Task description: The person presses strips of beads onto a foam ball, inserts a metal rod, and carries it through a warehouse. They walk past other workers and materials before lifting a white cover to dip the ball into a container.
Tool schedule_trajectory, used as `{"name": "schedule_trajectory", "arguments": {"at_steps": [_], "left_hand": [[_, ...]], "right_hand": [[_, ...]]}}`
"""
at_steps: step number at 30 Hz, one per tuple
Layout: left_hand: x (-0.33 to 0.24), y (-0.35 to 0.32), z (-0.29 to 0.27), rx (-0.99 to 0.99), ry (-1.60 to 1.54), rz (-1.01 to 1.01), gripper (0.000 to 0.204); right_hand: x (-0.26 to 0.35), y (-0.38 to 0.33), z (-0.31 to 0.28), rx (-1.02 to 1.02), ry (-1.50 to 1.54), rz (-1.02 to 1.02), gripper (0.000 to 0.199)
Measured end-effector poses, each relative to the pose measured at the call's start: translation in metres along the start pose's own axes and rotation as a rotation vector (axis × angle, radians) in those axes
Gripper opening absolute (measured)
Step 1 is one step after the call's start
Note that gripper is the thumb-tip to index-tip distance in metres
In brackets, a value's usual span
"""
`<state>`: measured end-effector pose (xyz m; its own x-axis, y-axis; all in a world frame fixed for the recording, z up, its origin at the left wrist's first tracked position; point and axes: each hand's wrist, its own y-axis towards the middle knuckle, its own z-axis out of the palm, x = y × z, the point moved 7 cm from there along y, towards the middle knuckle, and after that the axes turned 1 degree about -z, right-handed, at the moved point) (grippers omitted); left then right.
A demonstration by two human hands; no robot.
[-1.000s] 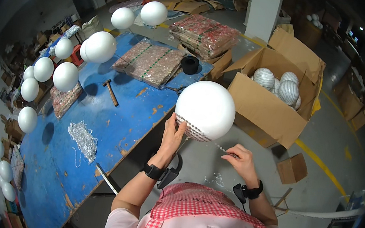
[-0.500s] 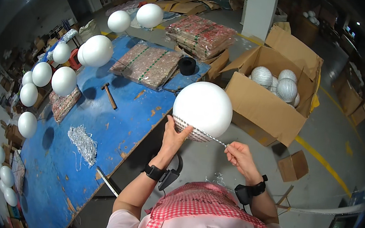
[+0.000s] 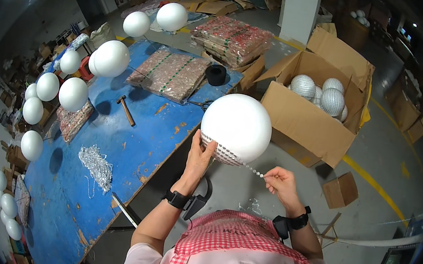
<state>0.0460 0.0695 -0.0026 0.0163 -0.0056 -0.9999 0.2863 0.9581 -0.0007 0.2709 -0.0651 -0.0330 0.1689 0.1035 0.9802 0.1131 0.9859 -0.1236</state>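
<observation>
A large white foam ball (image 3: 238, 124) hangs in front of me, its underside covered with rows of small silver beads. My left hand (image 3: 200, 157) presses flat against the ball's lower left side. My right hand (image 3: 280, 180) pinches a thin strand of silver beads (image 3: 252, 169) that runs from the ball's beaded underside to my fingers. Both wrists carry black bands.
A blue worktable (image 3: 114, 157) on my left holds a hammer (image 3: 126, 110), a pile of silver bead strands (image 3: 96, 165), a black tape roll (image 3: 216, 74) and wrapped packs. Several white balls (image 3: 111, 58) hang over it. An open cardboard box (image 3: 306, 122) with beaded balls stands to the right.
My right hand has shifted slightly right and down, drawing the bead strand out from the ball. My left hand stays on the ball.
</observation>
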Motion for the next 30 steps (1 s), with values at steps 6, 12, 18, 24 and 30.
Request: {"name": "schedule_trajectory", "arguments": {"at_steps": [6, 12, 18, 24, 30], "left_hand": [[-0.002, -0.001, 0.004, -0.012, -0.023, -0.016, 0.07], [-0.004, -0.002, 0.006, -0.007, -0.018, -0.002, 0.071], [0.005, 0.001, 0.002, -0.042, -0.031, -0.068, 0.073], [0.01, 0.002, 0.001, -0.028, 0.036, -0.05, 0.075], [0.013, 0.002, -0.002, -0.066, -0.052, -0.166, 0.071]], "right_hand": [[0.021, -0.015, -0.008, -0.058, 0.199, -0.219, 0.017], [0.019, -0.019, -0.02, -0.29, 0.069, -0.191, 0.014], [0.023, -0.029, 0.0, 0.04, -0.106, -0.028, 0.012], [0.041, -0.039, 0.026, 0.175, 0.156, 0.017, 0.015], [0.015, -0.017, 0.013, 0.113, 0.16, 0.043, 0.018]]}}
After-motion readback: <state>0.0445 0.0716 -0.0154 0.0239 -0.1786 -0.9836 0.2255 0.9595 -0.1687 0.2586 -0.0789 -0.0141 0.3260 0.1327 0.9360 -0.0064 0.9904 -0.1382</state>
